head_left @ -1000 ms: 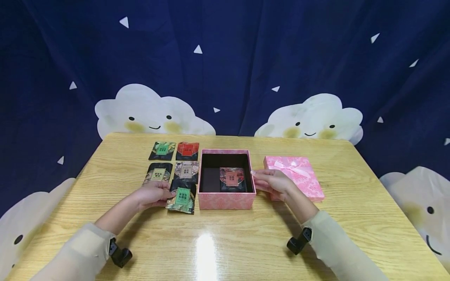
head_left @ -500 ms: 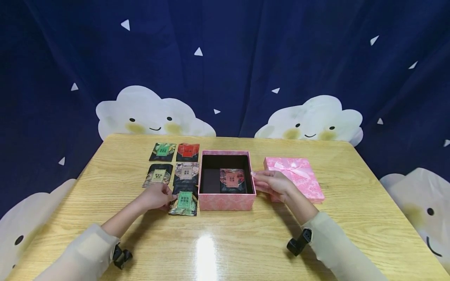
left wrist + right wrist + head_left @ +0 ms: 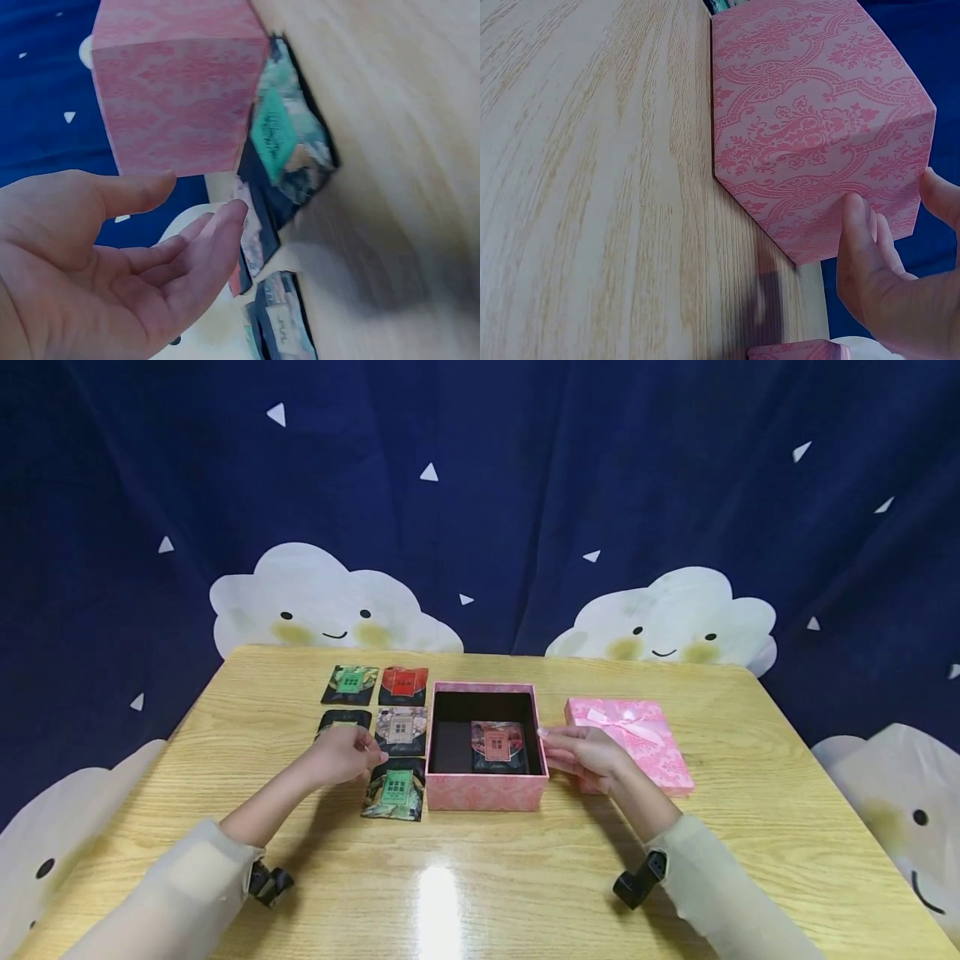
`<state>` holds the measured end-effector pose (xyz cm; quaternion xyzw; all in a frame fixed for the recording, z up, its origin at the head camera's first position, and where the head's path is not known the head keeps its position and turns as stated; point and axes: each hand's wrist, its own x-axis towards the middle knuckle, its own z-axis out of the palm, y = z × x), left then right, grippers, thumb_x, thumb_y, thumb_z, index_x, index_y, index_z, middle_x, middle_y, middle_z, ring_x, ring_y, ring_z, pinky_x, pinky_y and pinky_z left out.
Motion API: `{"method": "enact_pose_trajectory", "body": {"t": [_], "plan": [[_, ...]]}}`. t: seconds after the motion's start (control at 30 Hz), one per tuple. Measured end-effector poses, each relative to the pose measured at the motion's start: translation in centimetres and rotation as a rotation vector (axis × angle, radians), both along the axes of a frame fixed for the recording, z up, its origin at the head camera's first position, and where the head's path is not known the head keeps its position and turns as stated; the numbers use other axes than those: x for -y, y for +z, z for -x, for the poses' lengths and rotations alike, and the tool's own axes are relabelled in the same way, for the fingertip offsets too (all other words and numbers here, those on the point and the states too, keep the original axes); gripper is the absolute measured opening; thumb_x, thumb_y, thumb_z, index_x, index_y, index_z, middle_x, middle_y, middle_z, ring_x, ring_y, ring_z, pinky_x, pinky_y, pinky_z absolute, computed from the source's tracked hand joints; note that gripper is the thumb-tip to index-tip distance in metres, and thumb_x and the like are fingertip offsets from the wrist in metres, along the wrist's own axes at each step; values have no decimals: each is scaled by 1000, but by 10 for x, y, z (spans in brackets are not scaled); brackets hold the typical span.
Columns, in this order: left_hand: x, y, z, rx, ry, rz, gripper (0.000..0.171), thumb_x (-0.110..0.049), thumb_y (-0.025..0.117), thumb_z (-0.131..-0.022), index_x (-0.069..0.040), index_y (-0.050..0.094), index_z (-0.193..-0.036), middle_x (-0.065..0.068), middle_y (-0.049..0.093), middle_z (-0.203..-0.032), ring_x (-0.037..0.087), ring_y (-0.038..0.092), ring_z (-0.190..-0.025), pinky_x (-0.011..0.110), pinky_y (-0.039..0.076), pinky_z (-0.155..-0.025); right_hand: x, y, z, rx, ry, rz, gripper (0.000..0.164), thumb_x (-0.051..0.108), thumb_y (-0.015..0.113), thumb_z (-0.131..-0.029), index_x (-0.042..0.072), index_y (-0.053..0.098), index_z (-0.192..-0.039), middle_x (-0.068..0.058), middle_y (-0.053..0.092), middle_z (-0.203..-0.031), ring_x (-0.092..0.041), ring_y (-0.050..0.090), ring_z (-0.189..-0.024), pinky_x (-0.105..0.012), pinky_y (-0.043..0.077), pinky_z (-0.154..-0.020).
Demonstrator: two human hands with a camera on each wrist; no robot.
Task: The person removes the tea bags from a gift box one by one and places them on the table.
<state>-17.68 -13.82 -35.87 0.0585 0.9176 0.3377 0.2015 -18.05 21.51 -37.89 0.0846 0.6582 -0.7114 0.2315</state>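
Note:
A pink patterned gift box (image 3: 483, 792) stands uncovered in the head view, with a red-labelled black pouch (image 3: 498, 747) lying inside. My right hand (image 3: 588, 756) rests against its right wall, fingers fairly straight and the thumb at the rim; the right wrist view shows this contact with the box (image 3: 817, 127). Left of the box, my left hand (image 3: 341, 756) hovers over the pouches, thumb and fingers apart and holding nothing. Nearest to it is a green-labelled pouch (image 3: 395, 789), flat on the table. Under the hand a cream-labelled pouch (image 3: 343, 719) is partly hidden.
Farther back lie a green pouch (image 3: 350, 685), a red pouch (image 3: 403, 686) and a pale floral pouch (image 3: 401, 732). The pink lid (image 3: 637, 735) with a ribbon bow lies right of the box, beside my right hand. A blue cloud-print curtain (image 3: 495, 510) hangs behind the table.
My left hand has laid the green-labelled pouch down slightly to the right, let go of it and lifted up and away. The right hand has stayed at the box.

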Motion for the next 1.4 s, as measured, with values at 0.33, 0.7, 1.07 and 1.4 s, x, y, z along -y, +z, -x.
{"method": "enact_pose_trajectory", "body": {"t": [0.33,0.7,1.07,1.4], "plan": [[-14,8,14,94,75,-253,34,-18,53,-97,6,54,-121,25,62,-119,31,66,-104,38,57,-89,-1,-1,-1,-14,10,-15,50,13,57,-96,-17,39,-131,5,71,-84,-4,69,-83,-20,58,-81],[-38,33,23,199,156,-566,37,-16,50,-100,7,49,-128,17,63,-117,8,67,-87,29,56,-93,1,-1,0,-5,16,-24,47,13,61,-94,-14,43,-128,4,71,-84,-5,69,-82,-20,59,-81],[-69,52,30,314,56,-695,37,-9,39,-103,9,43,-135,26,54,-131,28,62,-113,37,48,-105,2,0,0,-7,22,-11,45,11,57,-96,-15,42,-129,4,71,-84,-5,69,-83,-20,59,-80],[-92,62,40,446,96,-713,38,-12,42,-102,6,45,-136,22,55,-131,30,55,-125,38,46,-108,-1,-1,0,-27,24,0,38,11,56,-96,-13,45,-124,5,71,-83,-4,69,-82,-21,59,-80]]}}
